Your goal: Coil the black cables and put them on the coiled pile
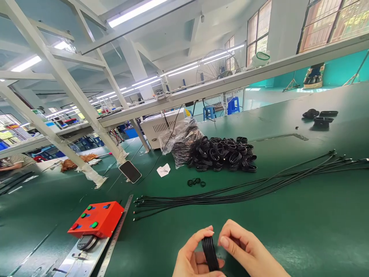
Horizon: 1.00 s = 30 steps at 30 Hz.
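My left hand [193, 254] grips a coiled black cable [210, 253], its thumb and fingers around the flat, stacked loops. Just to the right, my right hand [245, 246] is closed, thumb against curled fingers close to the coil. What it pinches, if anything, is hidden. Beyond both hands, several long black cables [207, 199] lie stretched across the green table. Behind these sit a few small black rings [196, 182] and a large heap of coiled black cables [221, 152].
To the left are a red box with green buttons [98, 219], a metal ruler [117, 234] and a digital gauge [86, 242]. A phone [130, 171] leans by a frame post. Clear plastic bags [184, 140] adjoin the heap. More black coils [323, 120] lie far right.
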Motion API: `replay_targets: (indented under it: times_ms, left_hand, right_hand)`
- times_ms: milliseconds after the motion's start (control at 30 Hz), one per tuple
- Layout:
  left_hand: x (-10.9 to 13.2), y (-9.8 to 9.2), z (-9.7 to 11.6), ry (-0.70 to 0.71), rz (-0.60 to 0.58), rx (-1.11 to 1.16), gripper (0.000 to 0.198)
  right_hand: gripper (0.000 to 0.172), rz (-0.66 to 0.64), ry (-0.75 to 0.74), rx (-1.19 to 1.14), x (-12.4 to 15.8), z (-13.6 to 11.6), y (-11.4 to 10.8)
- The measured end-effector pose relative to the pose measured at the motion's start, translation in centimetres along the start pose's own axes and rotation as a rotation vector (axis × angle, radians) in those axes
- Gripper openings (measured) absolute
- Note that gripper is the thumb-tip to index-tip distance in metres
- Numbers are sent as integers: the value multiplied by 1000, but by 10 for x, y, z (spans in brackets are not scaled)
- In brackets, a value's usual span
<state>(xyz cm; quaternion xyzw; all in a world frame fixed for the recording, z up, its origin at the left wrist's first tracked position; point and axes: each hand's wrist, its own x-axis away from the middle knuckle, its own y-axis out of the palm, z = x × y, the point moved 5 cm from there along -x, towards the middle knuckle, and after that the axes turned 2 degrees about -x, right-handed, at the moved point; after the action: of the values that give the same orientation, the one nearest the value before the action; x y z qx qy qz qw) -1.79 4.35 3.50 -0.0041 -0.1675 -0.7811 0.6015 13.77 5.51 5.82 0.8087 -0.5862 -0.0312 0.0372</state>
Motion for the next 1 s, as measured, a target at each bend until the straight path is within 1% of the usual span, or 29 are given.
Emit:
replay_targets:
  times_ms: [67, 167, 267, 333, 367, 433, 467, 533, 600, 667, 700, 733, 833, 900, 933, 967, 1000]
  left_hand:
    - [0, 0, 1, 13, 35, -96, 67]
    - [0, -1, -1, 27, 43, -213, 64]
    - [0, -3, -4, 70, 47, -234, 58]
    - [-1, -5, -6, 92, 68, -217, 54]
    - [-2, -5, -8, 89, 65, -190, 54]
    - [-3, -5, -11, 54, 22, -95, 60]
    - [-4, -4, -12, 37, 1, -45, 63]
    - [-6, -5, -13, 13, -15, 17, 66]
    - [-7, -7, -14, 3, -10, 33, 65]
    - [-8, -8, -14, 6, -11, 36, 66]
    - [-8, -8, -14, 9, -14, 38, 70]
    - [-9, -8, -15, 12, -17, 42, 75]
    - [-10, -5, -18, -14, -63, 60, 91]
    - [-10, -3, -20, -58, -104, 62, 93]
    - [-10, -2, -21, -80, -117, 61, 92]
    - [-10, -2, -21, -97, -129, 64, 89]
    - [-10, -2, -21, -108, -141, 78, 84]
  right_hand:
    - [46, -13, 8, -88, 0, 5, 8]
    - [52, -25, 15, -286, -3, 18, 17]
    - [57, -28, 50, -404, -5, 31, 22]
    - [57, -48, 80, -394, -6, 37, 24]
    - [57, -61, 83, -361, -6, 37, 24]
    - [57, -84, 74, -251, -5, 33, 22]
    - [57, -69, 61, -180, -5, 30, 19]
    - [53, 7, 23, -22, -5, 22, 8]
    - [38, 77, -31, 129, -5, 13, 0]
    - [20, 86, -88, 257, -4, 8, -3]
    - [15, 81, -115, 318, -4, 8, -3]
    - [15, 75, -145, 388, -4, 8, -1]
    - [32, 10, -291, 658, -5, 8, 9]
    - [33, -45, -396, 791, -6, 6, 17]
    - [32, -59, -417, 809, -7, 5, 18]
    - [31, -64, -397, 785, -9, 3, 17]
    - [29, -74, -333, 721, -12, 2, 14]
